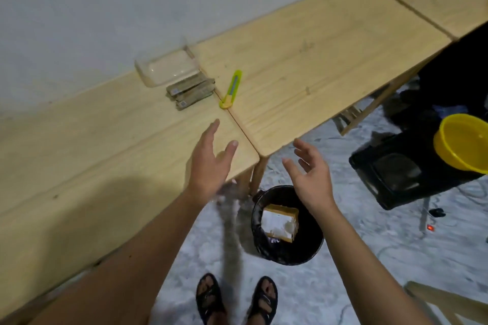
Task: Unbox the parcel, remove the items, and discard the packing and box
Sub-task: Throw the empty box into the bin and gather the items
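Observation:
A cardboard box (280,222) with a white top lies inside a black waste bin (287,256) on the floor, below the table's edge. My left hand (210,161) hovers over the wooden table's front edge, fingers spread, holding nothing. My right hand (311,174) is in the air above the bin, open and empty. On the table (317,60) lie a stack of small flat packets (191,92), a clear plastic tray (166,68) against the wall, and a green and yellow box cutter (231,90).
Several wooden tables stand in a row along the white wall. A yellow bowl (462,145) rests on a black case (401,171) on the floor at right. My sandalled feet (236,298) stand just before the bin. A wooden frame (449,303) shows at bottom right.

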`<control>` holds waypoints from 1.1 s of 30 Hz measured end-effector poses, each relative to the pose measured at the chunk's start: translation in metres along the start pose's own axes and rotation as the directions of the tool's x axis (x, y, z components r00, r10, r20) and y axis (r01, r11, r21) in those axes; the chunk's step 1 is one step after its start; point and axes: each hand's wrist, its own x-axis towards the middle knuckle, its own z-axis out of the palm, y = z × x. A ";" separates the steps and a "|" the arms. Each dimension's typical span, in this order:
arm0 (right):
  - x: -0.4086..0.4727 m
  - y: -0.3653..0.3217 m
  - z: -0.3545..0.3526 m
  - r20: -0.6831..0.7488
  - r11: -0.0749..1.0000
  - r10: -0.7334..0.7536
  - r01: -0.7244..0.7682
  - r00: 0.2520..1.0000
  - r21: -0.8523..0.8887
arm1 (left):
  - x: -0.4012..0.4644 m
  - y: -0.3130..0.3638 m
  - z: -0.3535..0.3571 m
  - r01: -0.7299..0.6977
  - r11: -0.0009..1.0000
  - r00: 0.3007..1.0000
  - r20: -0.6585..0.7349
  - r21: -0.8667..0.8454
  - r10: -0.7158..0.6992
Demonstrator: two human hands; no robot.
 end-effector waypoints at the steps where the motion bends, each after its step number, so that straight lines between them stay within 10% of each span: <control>1: 0.009 -0.010 0.013 0.029 1.000 -0.021 0.022 0.999 -0.011 | 0.008 -0.008 -0.016 -0.001 1.000 1.000 -0.028 0.018 0.002; 15: 0.139 -0.098 0.187 0.342 0.844 -0.385 0.477 0.857 -0.243 | 0.086 -0.108 -0.159 0.035 0.938 0.982 -0.184 0.345 0.031; 24: 0.194 -0.101 0.218 0.617 0.437 -0.337 0.698 0.712 -0.567 | 0.102 -0.130 -0.160 -0.076 0.825 0.990 -0.055 0.559 0.128; 33: 0.201 -0.103 0.223 0.677 0.635 -0.290 0.665 0.676 -0.393 | 0.103 -0.134 -0.156 -0.123 0.767 0.968 -0.093 0.630 0.231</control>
